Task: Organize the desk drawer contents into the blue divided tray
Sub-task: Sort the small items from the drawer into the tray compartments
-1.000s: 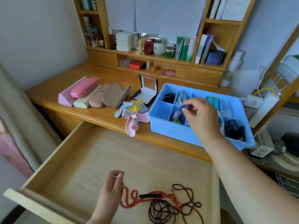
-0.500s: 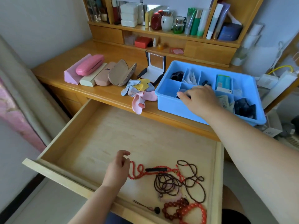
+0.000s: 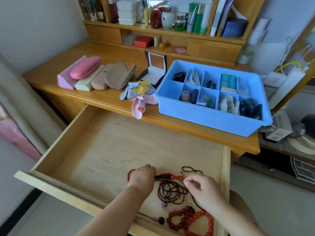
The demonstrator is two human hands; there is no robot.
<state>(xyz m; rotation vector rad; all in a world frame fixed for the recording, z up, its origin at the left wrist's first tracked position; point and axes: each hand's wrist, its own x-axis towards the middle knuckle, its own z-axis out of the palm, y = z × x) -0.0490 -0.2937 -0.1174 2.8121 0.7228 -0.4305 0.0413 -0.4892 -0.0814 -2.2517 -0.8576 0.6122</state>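
Fingers (image 3: 188, 182) of the right hand (image 3: 207, 193) curl together in a pinch over the red bead strand (image 3: 172, 176), though whether they have closed on it cannot be told; the left hand (image 3: 143, 177) rests knuckles-up on the same strand's left loop, its fingers folded under and hidden, just left of a short black bar (image 3: 162, 176) lying across the beads. Between the two hands sits a coiled dark brown bead necklace (image 3: 172, 193), with a thinner dark cord (image 3: 190, 170) beyond it and two chunky red bead bracelets (image 3: 192, 220) at the near edge of the open wooden drawer (image 3: 95, 150), which is pulled out toward the camera. On the table (image 3: 105, 99) behind it, the blue divided tray (image 3: 209, 116) stands at the right, its compartments holding small items, among them a teal packet (image 3: 228, 80) whose printing is too blurred to read. Left of the tray lie crumpled cleaning cloths (image 3: 139, 94), an open black jewellery box (image 3: 153, 72) and a row of glasses cases (image 3: 95, 75). Bottles and tubes line the shelf (image 3: 170, 29) at the far side; no label there is legible.
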